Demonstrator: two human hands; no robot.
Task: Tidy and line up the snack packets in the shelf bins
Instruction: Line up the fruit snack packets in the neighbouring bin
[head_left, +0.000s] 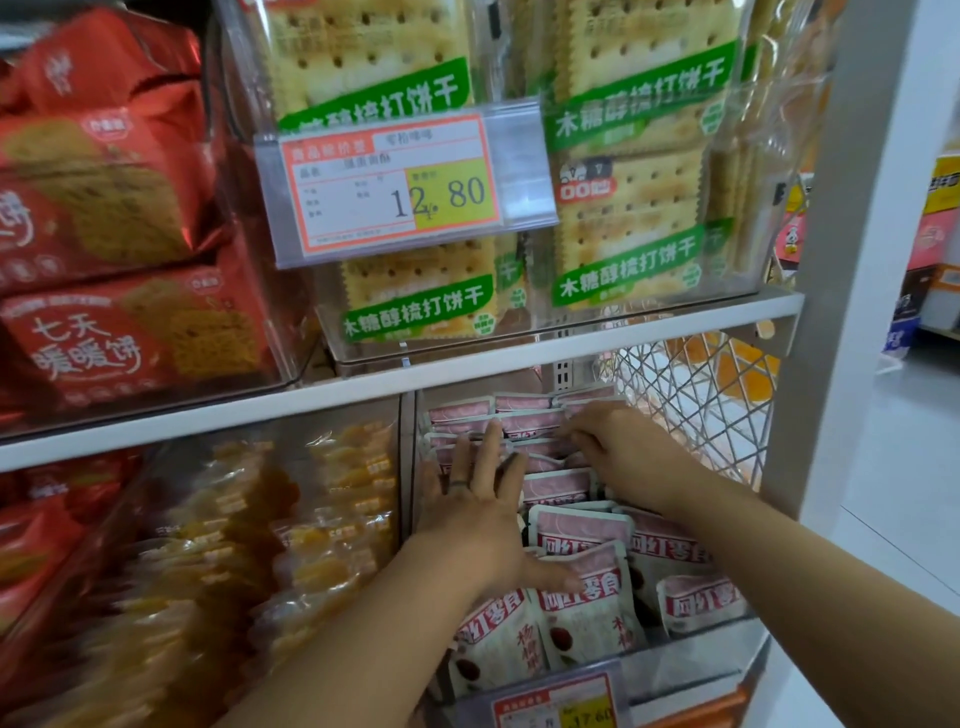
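Note:
Pink and white snack packets (582, 530) fill a clear plastic bin (691, 660) on the lower shelf, right of centre. They stand in rows, with the front ones leaning. My left hand (483, 499), wearing a ring, lies flat with spread fingers on the left rows of packets. Deeper in the bin, my right hand (618, 447) curls its fingers over the tops of the packets in the back rows. Whether it pinches a packet is hidden by the fingers.
A clear bin of yellow-orange packets (291, 525) sits to the left. Above are bins of green-labelled crackers (628, 218) and red biscuit packs (124, 332), with a price tag (395, 187) hanging in front. A white shelf upright (841, 260) and wire mesh (691, 400) bound the right side.

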